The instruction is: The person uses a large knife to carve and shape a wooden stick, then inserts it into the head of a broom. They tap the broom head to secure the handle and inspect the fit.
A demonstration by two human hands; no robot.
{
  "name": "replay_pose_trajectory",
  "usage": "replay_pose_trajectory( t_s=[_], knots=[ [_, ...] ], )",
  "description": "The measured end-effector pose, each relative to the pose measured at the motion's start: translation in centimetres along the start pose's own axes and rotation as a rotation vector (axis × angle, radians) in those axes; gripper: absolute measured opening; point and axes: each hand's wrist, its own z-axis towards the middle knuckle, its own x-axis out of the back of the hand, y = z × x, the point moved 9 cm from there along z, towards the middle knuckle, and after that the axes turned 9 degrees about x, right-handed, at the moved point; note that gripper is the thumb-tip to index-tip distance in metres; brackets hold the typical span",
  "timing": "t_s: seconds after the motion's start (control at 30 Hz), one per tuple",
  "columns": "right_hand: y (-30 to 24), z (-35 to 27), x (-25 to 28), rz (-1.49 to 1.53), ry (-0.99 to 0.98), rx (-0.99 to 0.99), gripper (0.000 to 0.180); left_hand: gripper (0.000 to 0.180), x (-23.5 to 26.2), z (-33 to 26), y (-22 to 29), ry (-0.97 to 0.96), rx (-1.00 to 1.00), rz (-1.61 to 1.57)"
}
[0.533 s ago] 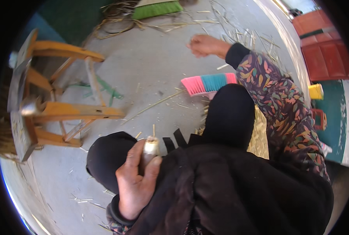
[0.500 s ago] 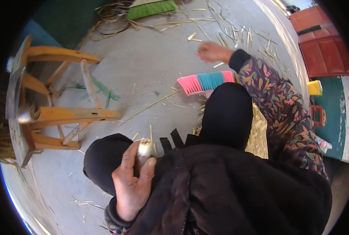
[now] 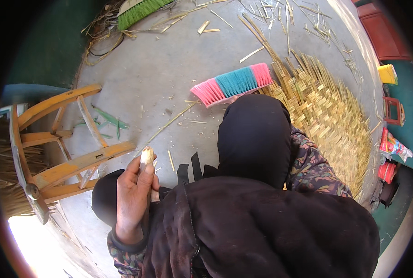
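Observation:
My left hand (image 3: 133, 197) is closed around a short wooden stick (image 3: 147, 159), held upright beside my left knee. Its pale, frayed end sticks out above my thumb, and the lower part is hidden in the palm and against my dark clothing. My right sleeve (image 3: 320, 169), with its leaf print, runs behind my raised right knee (image 3: 253, 139), which hides that hand. Beyond this knee lies a broom head (image 3: 234, 84) with pink and teal bristles. A woven mat of split cane (image 3: 334, 116) spreads on the floor to the right, loose strips fanning from its edge.
An overturned yellow wooden stool (image 3: 84, 157) lies at the left, near green scraps (image 3: 111, 120). A green broom head (image 3: 141, 11) and cane offcuts (image 3: 271, 11) are at the far side. Along the right edge stand a yellow container (image 3: 387, 74) and a red packet (image 3: 392, 144).
My right hand has drawn back from over the floor beyond the broom and gone behind my right knee. The view has shifted, showing more of the mat. My left hand keeps the stick.

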Motion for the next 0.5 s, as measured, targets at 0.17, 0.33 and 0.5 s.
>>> replay_pose_trajectory(
  t_s=[0.17,0.33,0.5],
  knots=[
    [-0.2,1.1,-2.9,0.388,-0.029,-0.102,0.033,0.034,-1.9,1.3,2.0,-0.081,0.073,-0.091],
    [-2.1,1.5,-3.9,0.997,-0.092,-0.140,0.030,0.035,-2.9,2.6,3.4,-0.178,0.049,-0.142],
    [-10.3,1.3,-0.8,1.340,-0.260,0.097,0.029,0.035,-3.5,1.7,5.3,-0.215,0.004,-0.147]
  ],
)
